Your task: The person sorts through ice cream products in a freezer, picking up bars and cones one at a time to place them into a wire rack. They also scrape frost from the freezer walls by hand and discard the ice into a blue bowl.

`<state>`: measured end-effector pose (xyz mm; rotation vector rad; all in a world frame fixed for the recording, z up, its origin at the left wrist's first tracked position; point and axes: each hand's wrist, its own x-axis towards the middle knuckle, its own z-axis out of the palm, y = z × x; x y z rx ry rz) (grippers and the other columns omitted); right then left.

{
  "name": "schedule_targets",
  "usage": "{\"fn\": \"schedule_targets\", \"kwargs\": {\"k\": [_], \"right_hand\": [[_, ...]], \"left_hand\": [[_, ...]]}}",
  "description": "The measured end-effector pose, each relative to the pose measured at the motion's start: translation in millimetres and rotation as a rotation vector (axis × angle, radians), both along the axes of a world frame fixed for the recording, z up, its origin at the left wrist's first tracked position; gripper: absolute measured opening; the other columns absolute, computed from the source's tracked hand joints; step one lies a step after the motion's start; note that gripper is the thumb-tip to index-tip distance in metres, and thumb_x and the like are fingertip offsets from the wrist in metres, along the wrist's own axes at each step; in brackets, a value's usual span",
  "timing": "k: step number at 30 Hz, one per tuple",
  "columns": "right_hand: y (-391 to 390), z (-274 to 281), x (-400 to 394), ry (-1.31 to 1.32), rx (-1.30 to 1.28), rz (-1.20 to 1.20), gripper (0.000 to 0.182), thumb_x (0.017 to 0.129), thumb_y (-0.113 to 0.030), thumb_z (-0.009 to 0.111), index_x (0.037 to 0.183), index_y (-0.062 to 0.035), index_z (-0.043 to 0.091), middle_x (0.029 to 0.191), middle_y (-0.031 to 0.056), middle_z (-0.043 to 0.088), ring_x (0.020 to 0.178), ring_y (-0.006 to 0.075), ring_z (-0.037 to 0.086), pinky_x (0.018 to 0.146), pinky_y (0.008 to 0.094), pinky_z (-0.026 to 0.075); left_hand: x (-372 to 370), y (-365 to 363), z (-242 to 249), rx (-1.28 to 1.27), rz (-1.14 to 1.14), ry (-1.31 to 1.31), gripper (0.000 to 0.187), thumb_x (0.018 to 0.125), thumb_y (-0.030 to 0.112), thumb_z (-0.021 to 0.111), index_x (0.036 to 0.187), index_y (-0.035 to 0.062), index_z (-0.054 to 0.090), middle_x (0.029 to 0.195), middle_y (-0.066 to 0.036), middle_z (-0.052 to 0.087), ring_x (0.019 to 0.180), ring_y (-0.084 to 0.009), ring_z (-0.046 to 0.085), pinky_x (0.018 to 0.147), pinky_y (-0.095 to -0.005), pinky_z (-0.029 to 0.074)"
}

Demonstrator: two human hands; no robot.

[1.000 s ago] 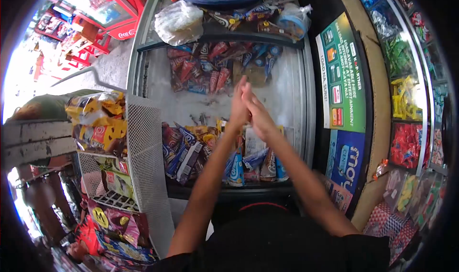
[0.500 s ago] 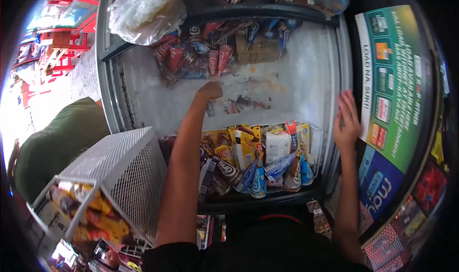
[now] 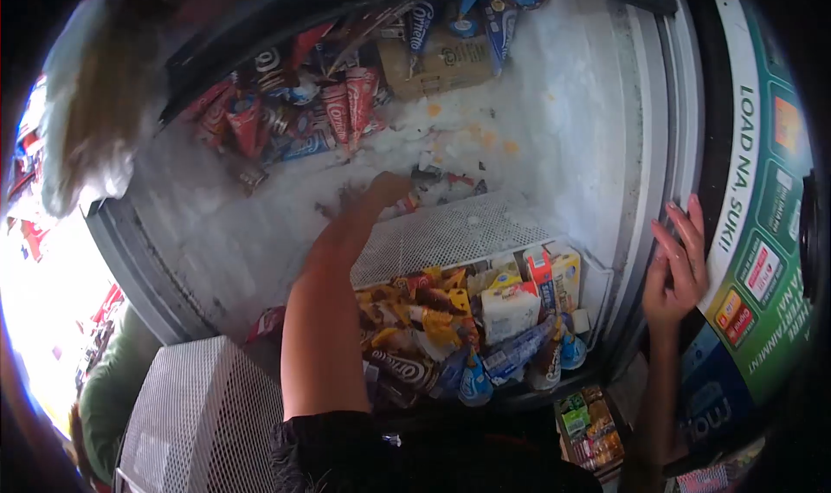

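My left hand (image 3: 389,190) reaches down to the frosty freezer floor, its fingers closed. A small colourful wrapper (image 3: 409,204) shows right at the fingers; what they grip, if anything, is hidden. Scattered dark and red scraps (image 3: 454,180) lie on the ice just beside it. My right hand (image 3: 679,272) rests by the freezer's right rim (image 3: 684,112), fingers stretched out and holding nothing. Red cone ice creams (image 3: 348,108) lie on the ice beyond my left hand, next to a flattened cardboard piece (image 3: 446,64).
A white mesh basket (image 3: 459,233) of packaged ice creams stands at the near side of the freezer. Another white mesh basket (image 3: 173,406) is outside at lower left. A plastic-wrapped bundle (image 3: 95,103) sits at upper left. A green sign (image 3: 779,233) stands at right.
My view has moved closer to the freezer. My left hand has gone from near the red cones to the scraps on the ice. My right hand stays at the right rim.
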<state>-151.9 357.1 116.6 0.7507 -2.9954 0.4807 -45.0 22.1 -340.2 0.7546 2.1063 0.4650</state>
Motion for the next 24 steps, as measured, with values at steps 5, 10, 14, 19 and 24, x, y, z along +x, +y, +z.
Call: {"fn": "schedule_targets", "kwargs": {"k": [5,10,14,19,24], "right_hand": [[12,-3,2,-0.03,0.032,0.016,0.028,0.082,0.01,0.044,0.101,0.0079,0.064,0.118,0.0214,0.057,0.122,0.0444,0.045,0.097,0.0487,0.042],[16,3,1,-0.059,0.1,0.031,0.031,0.081,0.014,0.042,0.103,0.0079,0.063,0.118,0.0214,0.057,0.122,0.0429,0.045,0.097,0.0476,0.043],[16,3,-3,-0.068,0.092,0.056,0.032,0.081,0.016,0.043,0.105,0.0073,0.063,0.118,0.021,0.057,0.123,0.0404,0.045,0.098,0.0453,0.043],[15,4,-3,-0.041,0.112,0.081,0.029,0.081,0.011,0.043,0.103,0.0089,0.062,0.116,0.0216,0.058,0.122,0.0416,0.045,0.098,0.0467,0.042],[17,0,-2,-0.035,0.062,0.103,0.03,0.081,0.014,0.044,0.105,0.0096,0.062,0.12,0.0246,0.056,0.122,0.0381,0.047,0.099,0.0434,0.042]], "left_hand": [[3,16,-50,-0.158,0.274,0.059,0.027,0.085,0.033,0.05,0.095,0.0143,0.067,0.085,-0.017,0.067,0.084,-0.0335,0.066,0.072,-0.0433,0.052],[-39,-14,7,-0.059,0.083,0.132,0.03,0.087,0.036,0.048,0.099,0.0153,0.065,0.084,-0.018,0.066,0.082,-0.036,0.065,0.072,-0.0457,0.052],[-60,-32,16,-0.136,-0.431,0.242,0.024,0.087,0.027,0.048,0.103,0.0158,0.062,0.081,-0.015,0.066,0.076,-0.0308,0.067,0.058,-0.0436,0.052],[-62,-47,-21,0.342,-0.349,0.511,0.027,0.085,0.021,0.05,0.11,0.0137,0.059,0.08,-0.007,0.067,0.074,-0.0255,0.068,0.058,-0.0403,0.053],[-83,-40,49,-0.08,-0.48,0.296,0.03,0.083,0.016,0.052,0.113,0.0131,0.057,0.08,-0.008,0.066,0.074,-0.0248,0.067,0.059,-0.0392,0.054]]}}
